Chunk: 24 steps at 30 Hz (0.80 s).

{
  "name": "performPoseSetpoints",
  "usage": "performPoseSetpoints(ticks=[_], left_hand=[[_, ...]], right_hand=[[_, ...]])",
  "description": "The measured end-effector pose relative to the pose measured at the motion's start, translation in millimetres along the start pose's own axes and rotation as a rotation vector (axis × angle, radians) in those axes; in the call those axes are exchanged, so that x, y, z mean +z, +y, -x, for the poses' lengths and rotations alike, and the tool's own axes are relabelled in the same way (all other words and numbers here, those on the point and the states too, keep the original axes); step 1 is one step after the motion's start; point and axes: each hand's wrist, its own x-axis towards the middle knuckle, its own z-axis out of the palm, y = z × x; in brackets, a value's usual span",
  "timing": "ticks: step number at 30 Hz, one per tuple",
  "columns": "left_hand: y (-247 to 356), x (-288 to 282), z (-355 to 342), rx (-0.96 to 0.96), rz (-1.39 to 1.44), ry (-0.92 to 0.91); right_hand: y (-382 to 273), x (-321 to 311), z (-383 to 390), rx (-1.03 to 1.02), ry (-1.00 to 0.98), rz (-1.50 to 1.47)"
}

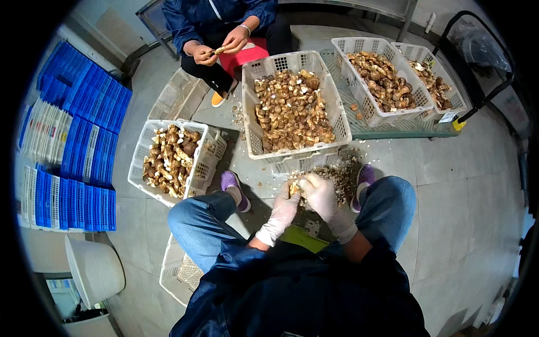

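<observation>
My left hand (282, 212), in a white glove, grips a pale brown mushroom (293, 189) above the floor between my knees. My gloved right hand (321, 199) is closed at the same mushroom; anything else in its fingers is hidden. Below and beyond my hands lies a heap of pale trimmings and scraps (342, 177). A large white crate of brown mushrooms (289, 112) stands just ahead. At the left, another white crate (168, 160) holds larger mushrooms with pale stems.
A co-worker (222, 25) sits ahead, holding a mushroom. Two filled crates (382, 84) stand on a green trolley (404, 129) at right. Blue and white crate stacks (84, 140) and a white tub (95, 267) are at left. An empty crate (174, 95) sits behind the left one.
</observation>
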Motion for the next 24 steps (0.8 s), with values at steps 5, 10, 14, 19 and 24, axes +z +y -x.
performPoseSetpoints(ticks=[5,10,14,19,24], left_hand=[[1,-4,2,-0.186,0.501,-0.025],[-6,-15,-8,-0.482,0.859,-0.131],[-14,-17,-3,-0.447,0.796,-0.102],[-5,-13,-3,-0.507,0.748,-0.01],[-5,-17,-4,-0.636,0.96,-0.171]], right_hand=[[28,-8,-6,-0.198,0.076,0.178],[39,-3,-3,0.204,0.061,0.023],[3,-3,3,0.196,-0.184,-0.128],[8,-15,-6,0.154,-0.008,0.185],[19,-11,0,0.203,0.048,0.089]])
